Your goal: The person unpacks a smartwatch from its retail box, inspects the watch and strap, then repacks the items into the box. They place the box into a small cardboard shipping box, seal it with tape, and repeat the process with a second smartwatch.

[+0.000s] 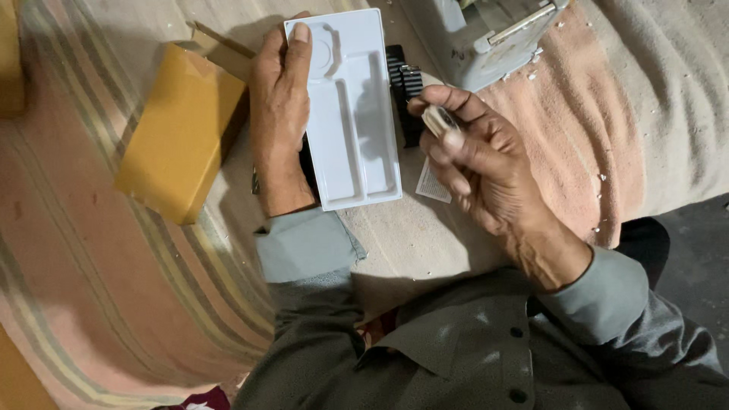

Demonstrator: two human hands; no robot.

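From the head camera, the left hand (pixel 282 121) gripped a white moulded plastic tray (pixel 351 114) along its left edge, thumb hooked over the top corner and fingers out of sight beneath, so the tray stayed flat with its long recesses and round well facing up, where the person could look straight into them. The right hand (pixel 474 163) was curled just beside the tray's right edge, thumb and forefinger pinched closed on a small pale object (pixel 438 119), raised level with the tray's upper half; what the object was could not be told. A yellow cardboard box (pixel 181 133) lay with its flap open to the left of the left hand, near enough to suggest the tray belonged with it. Beneath the right hand lay a small printed slip (pixel 431 184) and a dark striped band (pixel 405 83), both on a striped cloth (pixel 114 288) covering the surface. A grey machine (pixel 474 45) stood at the top, with pale flecks scattered around it
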